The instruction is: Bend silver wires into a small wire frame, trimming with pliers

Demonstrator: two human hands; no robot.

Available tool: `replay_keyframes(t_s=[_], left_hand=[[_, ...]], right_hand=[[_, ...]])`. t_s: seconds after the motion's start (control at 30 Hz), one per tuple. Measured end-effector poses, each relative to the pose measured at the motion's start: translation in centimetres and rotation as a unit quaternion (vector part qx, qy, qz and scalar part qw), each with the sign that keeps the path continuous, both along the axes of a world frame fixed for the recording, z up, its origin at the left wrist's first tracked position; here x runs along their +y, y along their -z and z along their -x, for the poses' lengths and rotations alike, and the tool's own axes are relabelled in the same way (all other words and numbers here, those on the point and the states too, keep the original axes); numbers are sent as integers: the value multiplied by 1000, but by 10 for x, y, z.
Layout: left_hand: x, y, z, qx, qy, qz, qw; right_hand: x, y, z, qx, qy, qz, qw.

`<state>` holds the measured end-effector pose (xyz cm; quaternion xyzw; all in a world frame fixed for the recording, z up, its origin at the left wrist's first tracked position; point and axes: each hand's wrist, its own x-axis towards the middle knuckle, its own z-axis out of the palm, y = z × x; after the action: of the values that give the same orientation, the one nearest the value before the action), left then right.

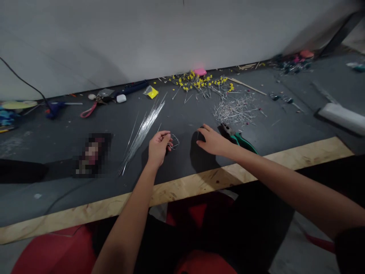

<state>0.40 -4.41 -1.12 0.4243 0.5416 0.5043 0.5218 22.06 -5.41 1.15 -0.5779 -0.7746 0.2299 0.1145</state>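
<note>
Well, left hand (158, 148): pinched a wire loop (174, 142), mid-frame.
Right hand (211, 140): hung apart, fingers parted, seemingly empty.
Wire loop: being shaped, I judged; the next move called for a steady pinch.

Pinched between thumb and fingers of the left hand (159, 147): a small wire loop (175, 142), thin and silvery, bent into a rounded outline with more than one strand showing. Partly hidden by the fingertips, jutting out to their right. Held over the bench (176, 169), nearer its front edge than its back edge. Too fine to make out every bend.
</note>
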Motion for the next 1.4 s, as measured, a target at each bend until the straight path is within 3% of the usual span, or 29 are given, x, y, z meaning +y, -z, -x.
replay_keyframes(t_s=[0.2, 0.33, 0.4, 0.5, 0.57, 0.7, 0.8, 1.03, 1.2, 1.3, 1.4], left_hand=[[0, 3, -1, 9, -2, -13, 1000], [0, 6, -1, 80, -10, -41, 996], [-1, 8, 0, 173, -39, -87, 980], [-7, 7, -1, 320, -88, -189, 924], [-15, 4, -4, 371, -53, -231, 898], [-40, -6, -7, 396, 147, -220, 879], [-56, -11, 0, 406, 240, -196, 860], [-67, -7, 17, 483, 225, -176, 828], [-67, -8, 0, 527, 244, -193, 791], [-68, -10, -15, 523, 264, -216, 781], [-70, -11, -28, 507, 290, -234, 777]], right_hand=[[-31, -12, -3, 49, -71, 5, 996], [-38, -17, -24, 49, -75, -3, 996], [-42, -17, -36, 27, -64, -4, 998], [-54, -12, -50, 1, -83, -9, 997], [-66, -7, -54, -1, -101, -23, 995], [-89, 0, -55, -22, -126, -41, 991], [-97, 1, -56, -30, -126, -33, 991], [-98, 6, -60, 55, -111, -32, 992], [-87, 12, -57, 92, -49, -55, 993], [-77, 13, -55, 51, 2, -80, 996], [-70, 13, -52, -3, 3, -76, 997]])
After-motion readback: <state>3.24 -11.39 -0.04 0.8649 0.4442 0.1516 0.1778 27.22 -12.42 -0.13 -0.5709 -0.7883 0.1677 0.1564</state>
